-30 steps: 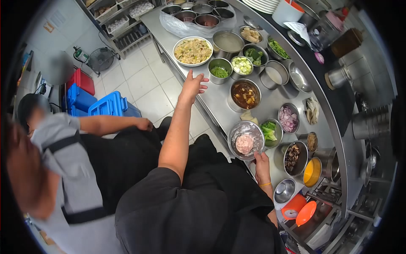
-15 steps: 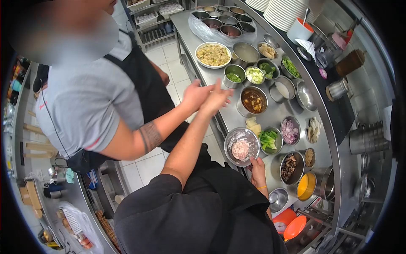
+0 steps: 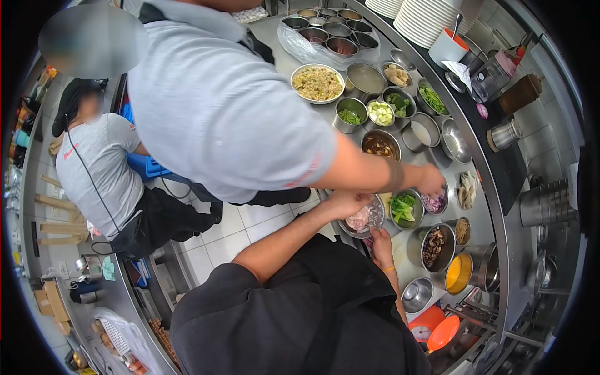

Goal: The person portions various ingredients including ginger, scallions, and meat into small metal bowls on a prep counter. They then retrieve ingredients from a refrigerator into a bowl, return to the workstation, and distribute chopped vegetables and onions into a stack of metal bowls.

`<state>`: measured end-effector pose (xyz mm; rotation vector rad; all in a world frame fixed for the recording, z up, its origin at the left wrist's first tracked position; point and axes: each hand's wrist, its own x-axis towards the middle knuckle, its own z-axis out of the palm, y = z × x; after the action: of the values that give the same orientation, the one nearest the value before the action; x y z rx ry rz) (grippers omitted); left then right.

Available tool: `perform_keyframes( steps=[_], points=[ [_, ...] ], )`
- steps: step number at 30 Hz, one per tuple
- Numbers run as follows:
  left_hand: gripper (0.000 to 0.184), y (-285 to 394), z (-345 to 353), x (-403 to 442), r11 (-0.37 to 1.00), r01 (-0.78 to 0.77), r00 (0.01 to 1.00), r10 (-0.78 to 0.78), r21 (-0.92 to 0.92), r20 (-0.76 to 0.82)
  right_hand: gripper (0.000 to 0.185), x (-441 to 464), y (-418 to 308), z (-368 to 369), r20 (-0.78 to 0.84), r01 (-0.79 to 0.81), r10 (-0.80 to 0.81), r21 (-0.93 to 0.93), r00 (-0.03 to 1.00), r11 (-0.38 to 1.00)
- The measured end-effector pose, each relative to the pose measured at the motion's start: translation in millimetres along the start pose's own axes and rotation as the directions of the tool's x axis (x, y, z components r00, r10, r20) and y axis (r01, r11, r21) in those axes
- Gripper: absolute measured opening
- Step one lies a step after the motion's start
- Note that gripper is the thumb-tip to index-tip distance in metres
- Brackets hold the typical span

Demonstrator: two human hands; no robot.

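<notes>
A metal bowl [image 3: 377, 215] with pale minced meat [image 3: 359, 219] sits low in front of me, at the counter's edge. My right hand [image 3: 380, 247] grips its near rim. My left hand [image 3: 347, 204] is over the bowl's left rim; its fingers are partly hidden beneath a co-worker's forearm [image 3: 369, 169], so their pose is unclear. The co-worker's hand [image 3: 429, 181] reaches into a bowl of chopped purple onion [image 3: 435, 201]. Between the two bowls stands a bowl of green leaves [image 3: 403, 209].
Fried rice [image 3: 317, 84], brown sauce [image 3: 380, 146], mushrooms [image 3: 434, 247] and yellow liquid [image 3: 459, 270] stand in containers along the counter. An orange scale [image 3: 427, 322] is at the near end. The co-worker's torso [image 3: 225, 106] leans in from the left; another person [image 3: 100, 162] is behind.
My left hand has come down from its outstretched position to the meat bowl. The co-worker has moved in, with an arm now across the counter to the onion. My right hand still holds the bowl.
</notes>
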<state>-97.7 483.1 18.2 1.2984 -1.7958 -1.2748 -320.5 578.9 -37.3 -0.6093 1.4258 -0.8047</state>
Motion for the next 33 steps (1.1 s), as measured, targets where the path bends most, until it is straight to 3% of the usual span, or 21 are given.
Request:
perform_keyframes(
  steps=[2, 3, 6, 9, 12, 14, 16, 18, 22, 23, 27, 33],
  points=[
    [0.051, -3, -7, -16, 0.997, 0.069, 0.998, -0.069, 0.031, 0.013, 0.024, 0, 1, 2, 0.004, -0.005, 0.005, -0.005, 1.000, 1.000],
    [0.052, 6, -13, -25, 0.983, 0.094, 0.995, -0.088, 0.156, -0.046, 0.022, 1, 0, 4, 0.003, -0.001, 0.001, -0.003, 1.000, 1.000],
    [0.047, 31, -30, -45, 0.961, 0.222, 0.966, -0.194, 0.166, -0.170, 0.024, -2, -6, 10, -0.010, 0.003, -0.003, -0.009, 1.000, 1.000],
    [0.053, -53, -10, -32, 0.989, 0.004, 0.983, 0.024, 0.149, -0.183, 0.026, -2, -7, 14, -0.014, 0.013, -0.013, 0.023, 1.000, 1.000],
    [0.056, -96, 6, -31, 0.988, 0.004, 0.975, 0.030, 0.153, -0.220, 0.024, 0, -6, 15, -0.034, 0.032, -0.031, 0.029, 0.999, 0.999],
    [0.055, -101, 7, -35, 0.953, 0.288, 0.955, -0.293, -0.091, -0.046, 0.024, 1, -3, 15, -0.044, 0.041, -0.039, 0.046, 0.998, 0.998],
    [0.053, -89, 6, -38, 0.843, 0.487, 0.873, -0.471, -0.229, 0.125, 0.024, -2, -4, 15, -0.023, 0.053, -0.052, 0.053, 0.998, 0.997],
    [0.051, -54, 1, -41, 0.746, 0.585, 0.811, -0.535, -0.317, 0.237, 0.024, -3, 1, 13, -0.012, 0.059, -0.058, 0.078, 0.998, 0.995],
    [0.047, -50, 7, -42, 0.758, 0.562, 0.827, -0.521, -0.332, 0.213, 0.024, -2, 10, 8, -0.041, 0.071, -0.070, 0.038, 0.997, 0.997],
    [0.055, -57, 7, -40, 0.747, 0.581, 0.813, -0.516, -0.322, 0.269, 0.024, -3, 10, 9, -0.050, 0.077, -0.075, 0.056, 0.996, 0.995],
    [0.057, -33, 9, -39, 0.768, 0.541, 0.841, -0.483, -0.342, 0.246, 0.026, -7, 11, 4, -0.101, 0.068, -0.059, 0.088, 0.993, 0.994],
    [0.046, -26, 15, -30, 0.796, 0.479, 0.877, -0.446, -0.370, 0.178, 0.030, -8, 15, -3, -0.161, 0.090, -0.075, 0.091, 0.984, 0.992]
  ],
)
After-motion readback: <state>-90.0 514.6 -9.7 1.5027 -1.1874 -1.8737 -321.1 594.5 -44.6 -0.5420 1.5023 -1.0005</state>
